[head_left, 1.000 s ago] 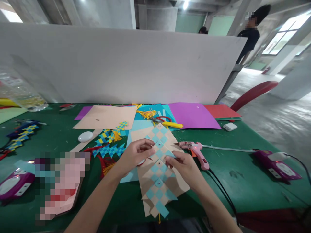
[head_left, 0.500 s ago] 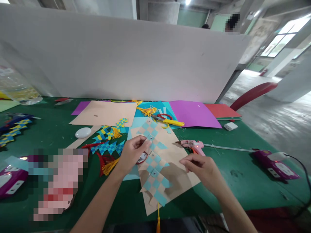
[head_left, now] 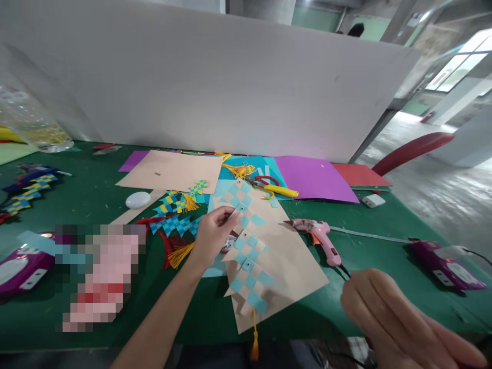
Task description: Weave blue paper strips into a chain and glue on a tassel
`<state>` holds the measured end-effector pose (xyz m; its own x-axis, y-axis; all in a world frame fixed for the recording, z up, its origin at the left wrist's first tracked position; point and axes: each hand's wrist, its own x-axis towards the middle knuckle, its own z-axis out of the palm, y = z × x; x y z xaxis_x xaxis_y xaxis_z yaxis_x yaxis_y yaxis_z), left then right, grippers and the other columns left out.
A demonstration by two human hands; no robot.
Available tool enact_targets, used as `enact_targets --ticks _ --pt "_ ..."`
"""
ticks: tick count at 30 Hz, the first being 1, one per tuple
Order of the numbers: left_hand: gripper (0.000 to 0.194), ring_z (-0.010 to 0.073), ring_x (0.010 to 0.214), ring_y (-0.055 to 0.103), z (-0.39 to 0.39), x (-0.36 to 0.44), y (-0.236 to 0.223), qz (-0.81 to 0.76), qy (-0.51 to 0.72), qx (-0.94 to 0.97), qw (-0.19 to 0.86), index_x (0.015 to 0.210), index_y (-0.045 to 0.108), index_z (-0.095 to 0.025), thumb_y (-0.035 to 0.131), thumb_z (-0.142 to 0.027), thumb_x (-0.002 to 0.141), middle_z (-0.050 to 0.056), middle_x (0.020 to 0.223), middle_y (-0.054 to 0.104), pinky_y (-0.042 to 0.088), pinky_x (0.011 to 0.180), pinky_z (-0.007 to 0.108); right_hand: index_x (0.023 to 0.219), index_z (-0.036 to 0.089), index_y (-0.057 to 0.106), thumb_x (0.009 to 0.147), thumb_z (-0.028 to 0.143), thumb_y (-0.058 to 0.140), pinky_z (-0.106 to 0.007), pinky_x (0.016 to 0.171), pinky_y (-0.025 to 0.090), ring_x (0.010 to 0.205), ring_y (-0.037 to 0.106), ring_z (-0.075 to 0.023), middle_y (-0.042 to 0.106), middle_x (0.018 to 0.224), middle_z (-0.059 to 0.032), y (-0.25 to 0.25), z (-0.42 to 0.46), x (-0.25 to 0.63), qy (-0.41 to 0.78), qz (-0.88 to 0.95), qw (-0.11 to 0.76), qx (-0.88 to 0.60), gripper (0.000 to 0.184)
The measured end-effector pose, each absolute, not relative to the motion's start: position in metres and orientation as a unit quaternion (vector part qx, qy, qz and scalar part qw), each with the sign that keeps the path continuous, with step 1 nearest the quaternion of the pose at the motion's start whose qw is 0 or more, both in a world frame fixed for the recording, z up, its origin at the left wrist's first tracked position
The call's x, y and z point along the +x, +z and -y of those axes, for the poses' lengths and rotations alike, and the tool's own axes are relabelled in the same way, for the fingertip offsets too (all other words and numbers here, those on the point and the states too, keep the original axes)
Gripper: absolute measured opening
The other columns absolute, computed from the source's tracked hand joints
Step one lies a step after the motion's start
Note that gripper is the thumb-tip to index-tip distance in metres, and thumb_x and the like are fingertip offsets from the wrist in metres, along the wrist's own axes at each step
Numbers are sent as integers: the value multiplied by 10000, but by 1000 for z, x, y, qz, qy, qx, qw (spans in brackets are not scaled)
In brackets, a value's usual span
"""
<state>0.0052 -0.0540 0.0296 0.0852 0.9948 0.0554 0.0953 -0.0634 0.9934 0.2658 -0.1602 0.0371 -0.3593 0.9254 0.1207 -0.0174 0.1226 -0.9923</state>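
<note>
A woven paper ornament (head_left: pixel 246 241) of tan and light blue strips, with a yellow tassel (head_left: pixel 254 342) at its lower end, lies on a tan paper sheet (head_left: pixel 292 261) on the green table (head_left: pixel 96 189). My left hand (head_left: pixel 213 236) pinches the ornament's left edge between thumb and fingers. My right hand (head_left: pixel 400 320) is lifted off the table at the lower right, close to the camera, fingers stretched out and empty. A pink glue gun (head_left: pixel 317 236) lies just right of the tan sheet.
Coloured paper sheets (head_left: pixel 315 177), red-handled scissors (head_left: pixel 265 185) and several finished woven ornaments (head_left: pixel 175 212) lie behind. A white board (head_left: pixel 200 87) walls the table's far edge. Purple devices (head_left: pixel 444 259) sit at both sides. A clear bottle (head_left: pixel 28 125) stands far left. A red chair (head_left: pixel 411 148) is at right.
My right hand has let go of the ornament and pulled back to the lower right, opening. The left hand keeps its hold, and the ornament and sheet have turned slightly.
</note>
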Motion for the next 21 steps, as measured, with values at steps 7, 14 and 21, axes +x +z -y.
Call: enact_targets --ticks 7,14,21 --pt "279 124 640 514 57 5 32 -481 459 579 472 785 608 -167 601 -446 789 -2 715 537 448 542 190 980 204 649 821 405 572 -270 576 428 643 531 -149 621 753 -38 35 146 218 309 615 380 -618 267" --pt "254 108 610 493 60 7 33 -467 477 568 483 774 602 -165 629 -417 777 -15 676 525 423 538 178 1104 192 575 738 407 640 -263 584 430 684 564 -155 620 839 -36 28 128 177 310 610 365 -632 429" --pt "238 90 583 460 62 6 34 -453 494 547 501 780 605 -159 653 -392 768 -25 652 501 401 508 164 1027 213 543 762 323 600 -240 545 423 623 550 -132 612 801 -7 28 123 162 423 572 385 -588 293"
